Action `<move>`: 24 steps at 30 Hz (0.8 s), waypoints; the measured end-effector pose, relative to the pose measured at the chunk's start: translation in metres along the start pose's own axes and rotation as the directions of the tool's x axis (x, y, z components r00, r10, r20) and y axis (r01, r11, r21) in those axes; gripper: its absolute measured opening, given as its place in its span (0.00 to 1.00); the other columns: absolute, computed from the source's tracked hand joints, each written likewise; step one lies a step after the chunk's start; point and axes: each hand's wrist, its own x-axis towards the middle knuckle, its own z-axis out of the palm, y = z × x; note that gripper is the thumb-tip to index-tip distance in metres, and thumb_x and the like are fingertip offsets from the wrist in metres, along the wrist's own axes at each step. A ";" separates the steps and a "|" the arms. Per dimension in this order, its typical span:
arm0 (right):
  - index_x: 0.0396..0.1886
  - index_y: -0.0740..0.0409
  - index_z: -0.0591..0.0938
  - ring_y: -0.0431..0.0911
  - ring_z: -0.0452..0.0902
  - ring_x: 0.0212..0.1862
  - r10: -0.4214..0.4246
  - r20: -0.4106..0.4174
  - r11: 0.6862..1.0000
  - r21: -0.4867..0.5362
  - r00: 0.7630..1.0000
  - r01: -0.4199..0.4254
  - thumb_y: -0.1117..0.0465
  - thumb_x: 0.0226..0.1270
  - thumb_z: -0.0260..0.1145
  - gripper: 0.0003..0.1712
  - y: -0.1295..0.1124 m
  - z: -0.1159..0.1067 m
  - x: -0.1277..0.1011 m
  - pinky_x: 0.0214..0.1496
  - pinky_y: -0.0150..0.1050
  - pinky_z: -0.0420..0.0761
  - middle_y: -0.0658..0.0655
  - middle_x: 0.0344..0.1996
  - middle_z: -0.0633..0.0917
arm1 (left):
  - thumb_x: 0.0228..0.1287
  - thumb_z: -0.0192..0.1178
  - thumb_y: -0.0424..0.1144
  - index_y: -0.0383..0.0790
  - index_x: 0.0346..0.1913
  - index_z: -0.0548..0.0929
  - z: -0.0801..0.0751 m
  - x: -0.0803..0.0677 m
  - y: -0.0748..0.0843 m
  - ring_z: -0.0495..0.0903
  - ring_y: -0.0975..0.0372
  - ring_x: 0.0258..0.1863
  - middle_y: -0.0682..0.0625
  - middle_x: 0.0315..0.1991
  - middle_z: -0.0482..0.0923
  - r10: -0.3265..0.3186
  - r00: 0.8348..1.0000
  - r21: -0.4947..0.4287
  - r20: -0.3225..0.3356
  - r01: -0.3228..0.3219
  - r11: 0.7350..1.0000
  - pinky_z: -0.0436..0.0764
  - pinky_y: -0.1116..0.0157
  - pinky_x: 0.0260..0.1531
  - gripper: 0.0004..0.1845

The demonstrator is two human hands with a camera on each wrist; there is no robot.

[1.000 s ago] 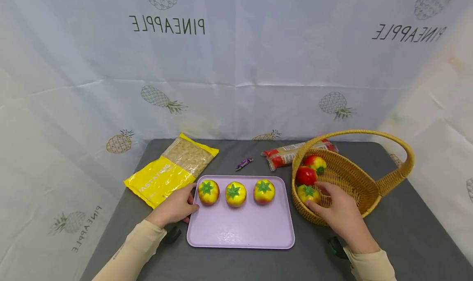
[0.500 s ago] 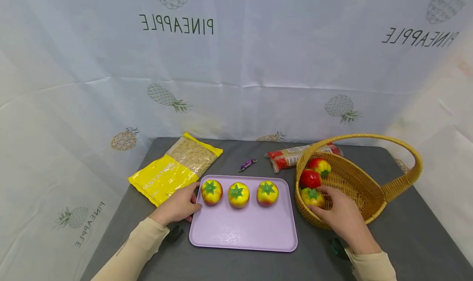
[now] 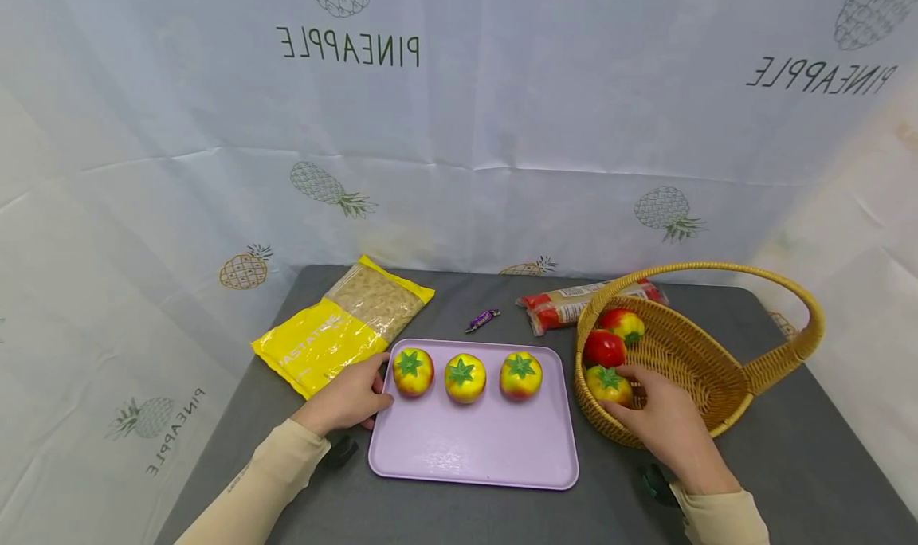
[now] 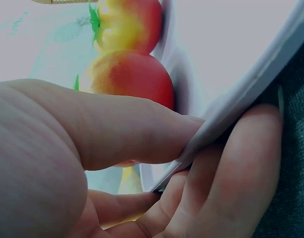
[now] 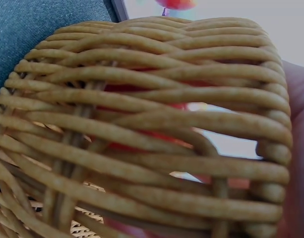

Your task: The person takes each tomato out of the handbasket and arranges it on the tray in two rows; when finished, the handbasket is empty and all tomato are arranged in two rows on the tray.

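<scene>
My left hand pinches the left rim of a lilac tray; in the left wrist view the thumb lies on top of the rim and the fingers go underneath. On the tray is a row of three yellow-and-red toy fruits with green star-shaped leaves. My right hand reaches into a wicker basket, thumb and fingers around a yellow toy fruit. Beside that fruit lie a red one and a red-and-yellow one. Basket weave hides most of the right hand in its wrist view.
A yellow bag of dry food lies left of the tray, close to my left hand. Behind the tray is a purple-wrapped candy. Red-ended packets lie partly behind the basket, whose tall handle arches over its opening.
The head view has shifted slightly, so the table things appear a little farther right. My left hand stays on the tray rim and my right hand stays at the yellow fruit in the basket.
</scene>
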 end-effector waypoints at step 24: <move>0.71 0.56 0.80 0.66 0.87 0.55 -0.117 -0.101 0.993 -0.019 0.988 0.116 0.39 0.62 0.82 0.44 -0.041 -0.038 -0.024 0.52 0.65 0.87 0.69 0.64 0.84 | 0.68 0.74 0.36 0.37 0.81 0.67 0.000 -0.002 0.001 0.82 0.56 0.21 0.45 0.36 0.77 0.013 1.000 0.010 -0.013 -0.013 1.000 0.86 0.65 0.22 0.42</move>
